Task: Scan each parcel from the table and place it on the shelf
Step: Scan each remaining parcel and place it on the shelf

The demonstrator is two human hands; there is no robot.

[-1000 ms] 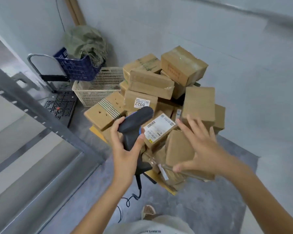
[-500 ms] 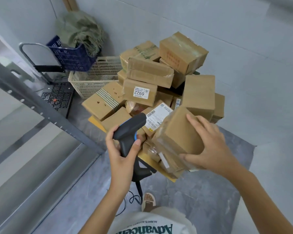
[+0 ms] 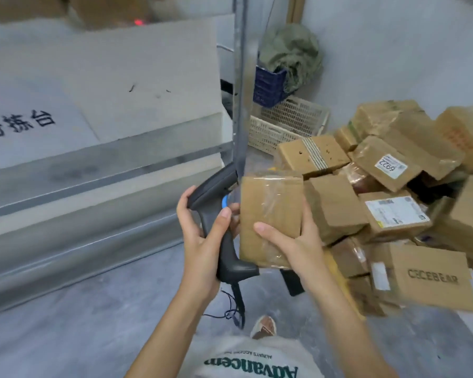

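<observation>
Left hand [image 3: 202, 236] grip: fingers and thumb curled round the handle of the black scanner [image 3: 219, 227], thumb tip just below its blue trigger ring, head aimed up and away toward the shelf. Right hand [image 3: 292, 244] grip: clamped on the taped brown parcel [image 3: 271, 214], thumb across its near face, fingers wrapped behind the right edge. Parcel is held in the air, upright, its left edge touching the scanner, in front of the pile and off the tabletop. Scanner cable [image 3: 236, 304] hangs down from the handle base. To the right, the parcel pile [image 3: 393, 203] covers the tabletop; one box carries a label reading 6922 [image 3: 391, 166], another is printed CBCEBEAR [image 3: 432, 276]. Left: grey metal shelf [image 3: 93, 170] with a board bearing printed characters [image 3: 19, 124]; its upright post [image 3: 239, 85] stands behind the scanner. Behind the post: beige lattice basket [image 3: 287, 124], blue crate [image 3: 268, 83] with green cloth [image 3: 292, 53] on it. Floor is grey concrete.
</observation>
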